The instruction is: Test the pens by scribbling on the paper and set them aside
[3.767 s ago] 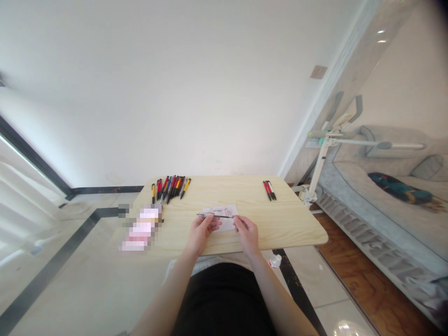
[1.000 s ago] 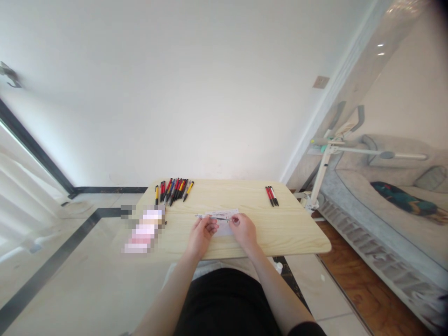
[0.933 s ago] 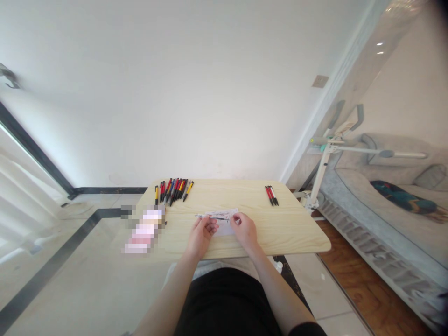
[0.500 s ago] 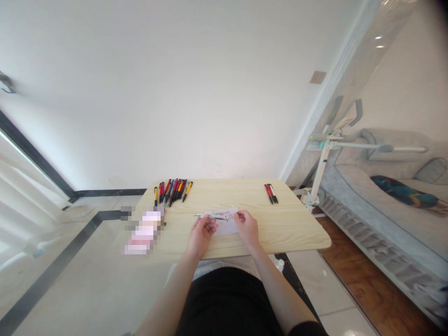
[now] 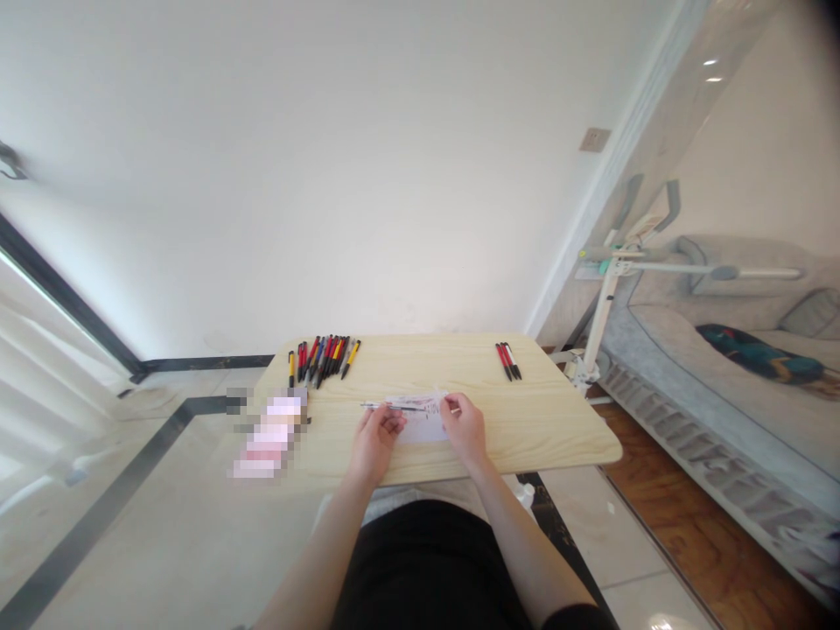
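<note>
My left hand (image 5: 377, 437) is closed in a pinch on a thin pen refill (image 5: 408, 408), clear at one end and dark along the other. The refill lies nearly level, its tip pointing at my right hand (image 5: 463, 429). That hand is closed too, thumb and fingertips pressed together at the right side of a white paper (image 5: 423, 430) with dark scribbles. Whatever sits in its fingertips is too small and blurred to name. Below both hands the paper rests on the light wooden table (image 5: 525, 437).
Several red, yellow, black and blue pens (image 5: 332, 357) lie in a group at the table's back left. Two red pens (image 5: 502, 361) and a white pen (image 5: 513, 360) lie at the back right. A pixelated pink item (image 5: 272, 433) covers the left edge.
My left hand and the refill have shifted very slightly left. The right hand keeps its pinch, and the pens lie as before.
</note>
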`<state>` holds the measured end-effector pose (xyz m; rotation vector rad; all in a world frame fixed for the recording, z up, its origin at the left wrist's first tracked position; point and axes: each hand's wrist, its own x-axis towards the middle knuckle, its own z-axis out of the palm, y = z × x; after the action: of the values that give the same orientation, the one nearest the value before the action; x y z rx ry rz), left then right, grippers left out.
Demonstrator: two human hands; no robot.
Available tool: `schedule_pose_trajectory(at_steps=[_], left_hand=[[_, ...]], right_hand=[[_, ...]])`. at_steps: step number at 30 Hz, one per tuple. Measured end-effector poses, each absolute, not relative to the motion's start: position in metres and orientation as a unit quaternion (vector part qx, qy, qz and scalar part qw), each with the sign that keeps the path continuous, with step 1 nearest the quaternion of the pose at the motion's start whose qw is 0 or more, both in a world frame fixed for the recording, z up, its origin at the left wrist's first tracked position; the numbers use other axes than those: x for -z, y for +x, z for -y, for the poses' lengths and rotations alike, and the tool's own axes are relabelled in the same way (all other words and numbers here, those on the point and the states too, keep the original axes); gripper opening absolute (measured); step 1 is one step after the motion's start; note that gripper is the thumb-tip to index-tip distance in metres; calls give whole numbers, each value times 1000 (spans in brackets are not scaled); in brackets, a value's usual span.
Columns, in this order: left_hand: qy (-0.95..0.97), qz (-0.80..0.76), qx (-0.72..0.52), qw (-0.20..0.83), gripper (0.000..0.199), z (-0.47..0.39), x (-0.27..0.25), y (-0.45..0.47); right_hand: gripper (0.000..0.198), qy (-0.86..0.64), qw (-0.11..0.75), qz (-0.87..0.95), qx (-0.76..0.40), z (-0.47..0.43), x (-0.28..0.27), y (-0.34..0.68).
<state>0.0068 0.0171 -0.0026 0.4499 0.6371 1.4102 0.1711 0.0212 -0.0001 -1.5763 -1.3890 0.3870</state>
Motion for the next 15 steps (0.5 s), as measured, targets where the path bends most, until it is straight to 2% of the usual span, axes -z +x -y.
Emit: schedule_pose_trajectory(at_steps=[8,15], left_hand=[[193,-297,-632,689,15,-17,0,7],[189,-292,-635,690,15,-17,1,7]], right_hand=[[24,-605,559,525,-216,-27,5,173],[25,-515,631,449,-368,-20,6,178]])
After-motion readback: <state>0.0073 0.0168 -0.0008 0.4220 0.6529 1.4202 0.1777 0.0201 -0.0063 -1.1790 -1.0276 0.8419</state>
